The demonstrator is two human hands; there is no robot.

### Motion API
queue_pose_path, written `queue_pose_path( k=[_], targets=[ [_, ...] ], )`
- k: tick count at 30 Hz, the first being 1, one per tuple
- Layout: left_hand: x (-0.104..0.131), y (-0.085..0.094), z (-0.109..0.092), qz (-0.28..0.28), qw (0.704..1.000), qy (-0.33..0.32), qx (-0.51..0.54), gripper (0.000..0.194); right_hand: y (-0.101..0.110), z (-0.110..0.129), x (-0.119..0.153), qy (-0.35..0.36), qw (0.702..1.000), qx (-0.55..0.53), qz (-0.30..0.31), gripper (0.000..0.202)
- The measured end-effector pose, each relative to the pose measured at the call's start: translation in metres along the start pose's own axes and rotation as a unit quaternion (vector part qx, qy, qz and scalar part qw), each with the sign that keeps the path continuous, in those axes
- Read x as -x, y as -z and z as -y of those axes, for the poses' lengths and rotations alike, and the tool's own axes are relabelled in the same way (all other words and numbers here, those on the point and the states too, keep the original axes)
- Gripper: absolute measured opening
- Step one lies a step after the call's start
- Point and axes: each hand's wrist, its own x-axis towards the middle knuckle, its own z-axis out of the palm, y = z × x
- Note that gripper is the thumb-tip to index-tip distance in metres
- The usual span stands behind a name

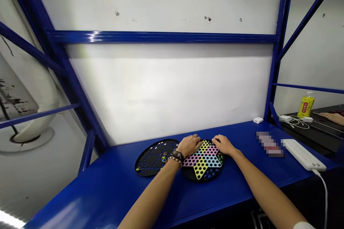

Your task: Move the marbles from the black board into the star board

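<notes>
A round Chinese checkers board (204, 165) with a star of yellow, pink and blue points lies on the blue tabletop. Dark blue marbles (211, 174) sit in its lower rim, and green marbles (220, 156) at its right. My left hand (189, 145) is over the star's upper left part, fingers bent and close together. At the upper right edge is my right hand (223, 144), its fingers also curled down. Whatever either hand's fingertips hold is hidden. Partly behind my left wrist lies a black perforated disc (150, 159) with several marbles on it.
The blue tabletop (113, 182) is framed by blue metal posts. To the right lie a pixelated object (270, 144), a white power strip (305, 154) with a cable, and a small white adapter (258, 120). Beyond are a yellow bottle (306, 104) and another person's hand (333, 117).
</notes>
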Motion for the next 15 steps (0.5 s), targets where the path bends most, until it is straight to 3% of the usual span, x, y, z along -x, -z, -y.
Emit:
queue_pose_path(
  k=[15],
  targets=[
    [-0.0041, -0.0032, -0.011, 0.007, 1.0, 0.014, -0.009, 0.042, 0.0004, -0.0012, -0.0002, 0.006, 1.0, -0.001, -0.005, 0.031]
  ],
)
